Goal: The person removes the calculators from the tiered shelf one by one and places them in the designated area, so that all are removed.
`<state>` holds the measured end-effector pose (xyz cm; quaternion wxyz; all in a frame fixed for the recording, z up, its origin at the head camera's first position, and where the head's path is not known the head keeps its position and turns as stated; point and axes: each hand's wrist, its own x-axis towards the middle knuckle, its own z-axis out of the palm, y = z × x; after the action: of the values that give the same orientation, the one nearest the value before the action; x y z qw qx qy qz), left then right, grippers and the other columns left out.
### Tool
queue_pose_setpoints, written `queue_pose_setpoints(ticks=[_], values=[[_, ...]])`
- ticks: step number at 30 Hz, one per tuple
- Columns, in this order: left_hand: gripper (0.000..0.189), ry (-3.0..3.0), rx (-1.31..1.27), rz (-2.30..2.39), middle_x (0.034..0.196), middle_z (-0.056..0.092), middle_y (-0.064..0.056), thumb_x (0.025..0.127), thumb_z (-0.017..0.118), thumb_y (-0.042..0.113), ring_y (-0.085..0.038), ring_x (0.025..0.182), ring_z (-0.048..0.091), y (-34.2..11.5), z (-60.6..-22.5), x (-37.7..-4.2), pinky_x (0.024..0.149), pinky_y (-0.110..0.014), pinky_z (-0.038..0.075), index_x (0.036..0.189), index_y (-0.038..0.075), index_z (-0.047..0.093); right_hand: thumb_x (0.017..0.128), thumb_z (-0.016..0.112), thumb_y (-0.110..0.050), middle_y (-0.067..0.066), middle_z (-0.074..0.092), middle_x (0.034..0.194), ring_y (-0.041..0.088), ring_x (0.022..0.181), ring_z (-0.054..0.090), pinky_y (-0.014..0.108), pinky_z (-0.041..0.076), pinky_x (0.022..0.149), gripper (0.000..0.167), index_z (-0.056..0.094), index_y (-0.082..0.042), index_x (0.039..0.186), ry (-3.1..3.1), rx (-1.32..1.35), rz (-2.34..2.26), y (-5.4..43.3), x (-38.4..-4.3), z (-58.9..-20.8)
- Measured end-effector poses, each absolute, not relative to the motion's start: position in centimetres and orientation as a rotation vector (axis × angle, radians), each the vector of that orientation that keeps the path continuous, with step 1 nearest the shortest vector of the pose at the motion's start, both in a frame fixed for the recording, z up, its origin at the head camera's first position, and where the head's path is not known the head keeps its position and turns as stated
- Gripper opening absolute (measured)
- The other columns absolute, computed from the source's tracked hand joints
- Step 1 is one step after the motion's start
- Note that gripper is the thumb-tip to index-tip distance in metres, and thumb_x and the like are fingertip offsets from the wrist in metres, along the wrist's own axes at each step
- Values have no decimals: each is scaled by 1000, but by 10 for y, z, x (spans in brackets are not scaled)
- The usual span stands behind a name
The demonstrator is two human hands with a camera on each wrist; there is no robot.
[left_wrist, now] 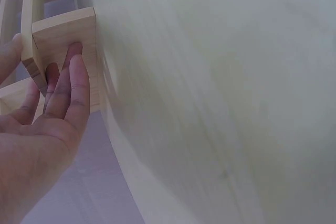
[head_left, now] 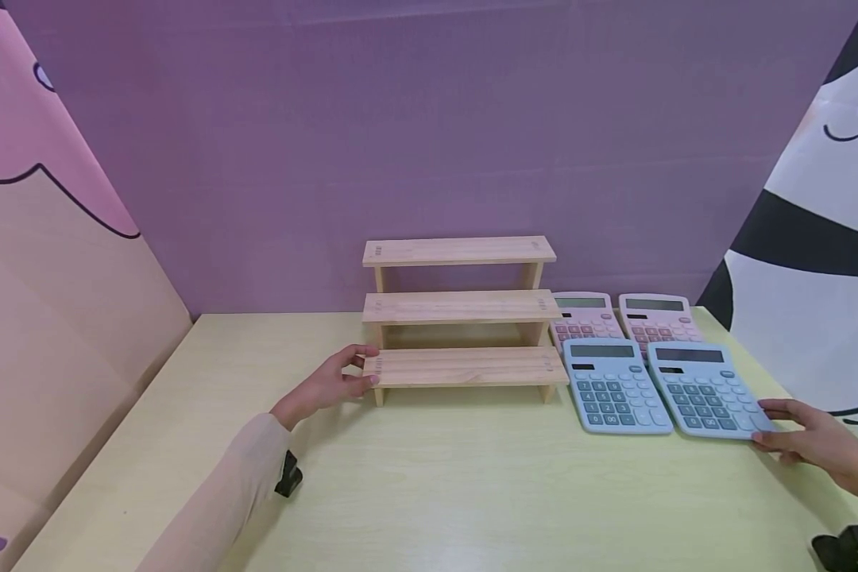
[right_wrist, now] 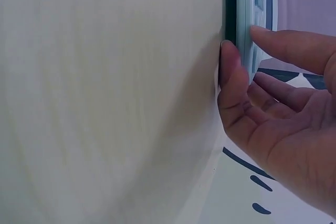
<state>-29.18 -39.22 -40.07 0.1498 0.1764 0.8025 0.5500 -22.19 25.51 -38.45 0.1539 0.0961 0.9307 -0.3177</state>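
A three-tier wooden display stand [head_left: 465,368] stands against the back of the table. My left hand [head_left: 332,380] grips the left end of its lowest shelf; in the left wrist view the thumb lies on top and the fingers [left_wrist: 79,85] reach beneath the board. At the far right my right hand [head_left: 811,441] pinches the lower right corner of a blue calculator [head_left: 711,393], thumb on its face and fingertips under its edge. Beside that one lies a second blue calculator [head_left: 608,389]. Behind them are two pink calculators [head_left: 586,318], partly covered by the blue ones.
A purple cloth [head_left: 436,143] hangs behind the table [head_left: 429,492]. Pink and cream printed panels [head_left: 64,334] line the left side, and a panda print [head_left: 815,318] lines the right. Both wrists carry a black camera mount [head_left: 288,475].
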Motion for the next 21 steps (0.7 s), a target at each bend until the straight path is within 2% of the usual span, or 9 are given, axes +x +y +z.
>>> queue_pose_setpoints(ticks=[14,21], values=[[51,2322,478,1568,113,42,-17,88,61,15,-25,91,58,-392,-400,-293,80,-37,53,132,5,38,82,64,-44,41,22,125,-1,72,44,22,46,62,95,12,20,130,2677,272,-915,256,-223,-387],[52,2319,489,1566,113,42,-17,88,61,14,-27,91,57,-391,-399,-293,81,-38,53,133,4,38,84,63,-39,41,22,124,1,71,48,22,47,62,91,12,20,130,2672,267,-933,257,-223,-388]])
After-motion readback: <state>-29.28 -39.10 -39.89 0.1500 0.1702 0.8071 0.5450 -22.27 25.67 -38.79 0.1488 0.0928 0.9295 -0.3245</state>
